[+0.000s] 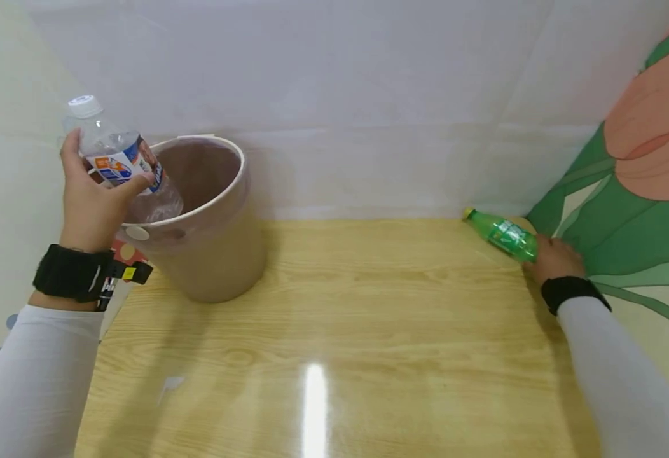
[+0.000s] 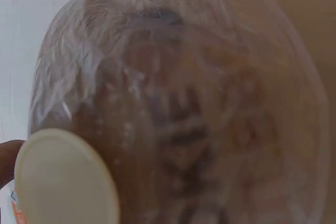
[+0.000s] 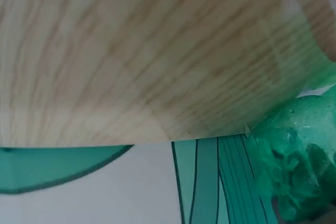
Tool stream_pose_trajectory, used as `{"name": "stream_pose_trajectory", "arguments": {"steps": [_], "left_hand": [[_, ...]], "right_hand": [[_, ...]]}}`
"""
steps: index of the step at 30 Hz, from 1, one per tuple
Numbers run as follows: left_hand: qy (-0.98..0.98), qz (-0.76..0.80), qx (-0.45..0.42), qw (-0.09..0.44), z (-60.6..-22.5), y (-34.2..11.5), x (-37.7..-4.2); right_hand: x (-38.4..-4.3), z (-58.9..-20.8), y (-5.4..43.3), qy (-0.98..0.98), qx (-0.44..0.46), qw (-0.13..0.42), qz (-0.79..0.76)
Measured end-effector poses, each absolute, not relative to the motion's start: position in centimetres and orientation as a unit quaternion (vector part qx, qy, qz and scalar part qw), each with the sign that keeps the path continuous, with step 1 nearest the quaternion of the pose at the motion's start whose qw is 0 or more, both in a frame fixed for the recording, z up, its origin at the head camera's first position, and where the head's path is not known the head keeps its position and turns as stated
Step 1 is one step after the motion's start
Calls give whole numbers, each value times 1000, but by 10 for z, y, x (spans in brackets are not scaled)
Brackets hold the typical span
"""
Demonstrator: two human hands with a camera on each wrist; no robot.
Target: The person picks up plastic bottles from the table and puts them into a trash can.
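My left hand grips a clear plastic bottle with a white cap and a printed label. That bottle leans over the left rim of a trash bin, its lower end inside the opening. In the left wrist view the bin's bag-covered side fills most of the picture, and only a finger shows at the left edge. Far to the right, my right hand holds a green plastic bottle by its base end, its yellow cap pointing to the back left. The right wrist view shows the bottle's green base.
The bin stands at the back left of a wood-grain table. A white-covered wall rises behind it, and a flower-patterned panel closes the right side. A small whitish scrap lies at the front left.
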State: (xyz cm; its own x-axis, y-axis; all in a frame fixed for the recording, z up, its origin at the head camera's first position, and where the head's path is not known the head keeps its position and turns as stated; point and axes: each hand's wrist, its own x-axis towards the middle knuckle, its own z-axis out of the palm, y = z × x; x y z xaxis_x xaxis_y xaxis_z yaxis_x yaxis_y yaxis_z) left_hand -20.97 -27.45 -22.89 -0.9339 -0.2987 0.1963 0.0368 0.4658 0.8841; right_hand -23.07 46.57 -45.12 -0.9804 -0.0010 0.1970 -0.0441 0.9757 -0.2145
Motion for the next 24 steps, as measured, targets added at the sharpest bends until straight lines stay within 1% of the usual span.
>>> {"name": "stream_pose_trajectory", "arguments": {"steps": [2,7,9,11,14,15,17,20,24], "left_hand": [[-843,-507,79,165,-228,-274,-208],[-804,-553,53,210,-223,-266,-201],[-781,-578,25,236,-223,-258,-198],[-760,-597,-13,257,-225,-246,-193],[-743,-609,-88,263,-234,-222,-186],[-741,-610,-112,258,-239,-213,-183],[-732,-623,-157,228,-253,-194,-177],[-749,-611,-192,167,-279,-164,-169],[-743,-629,-217,73,-319,-123,-163]], "right_hand": [[-230,-453,465,-988,7,100,118],[-234,-454,449,-979,4,127,161],[-233,-451,435,-971,12,144,188],[-229,-445,415,-964,19,148,221],[-217,-434,381,-953,28,136,270],[-212,-430,369,-949,31,130,285],[-200,-421,345,-942,43,130,306],[-179,-411,307,-929,76,144,334],[-153,-404,259,-911,128,155,360]]}}
